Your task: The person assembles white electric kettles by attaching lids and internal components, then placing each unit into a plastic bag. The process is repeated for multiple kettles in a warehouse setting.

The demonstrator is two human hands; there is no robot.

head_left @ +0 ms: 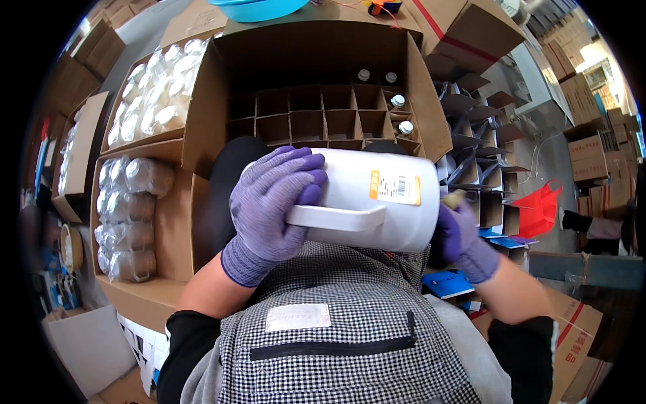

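A large white jug (350, 178) with a side handle lies sideways above my lap, its orange and white label facing up. My left hand (276, 195), in a purple glove, is wrapped round the jug's left end and the start of the handle. At the opposite end is my right hand (461, 236), also gloved and smeared by motion. Its fingers look curled, partly hidden beside the jug's end. A small tan thing (454, 198) shows at those fingers, too blurred to name. A checked apron (350, 296) covers my front below the jug.
Ahead stands a divided cardboard box (306, 128) with several white-capped bottles (398, 101) at its right side. Boxes of plastic-wrapped containers (131, 232) sit at left. Cardboard dividers (481, 151) and a red bag (538, 210) lie at right. A blue basin (259, 8) is at the back.
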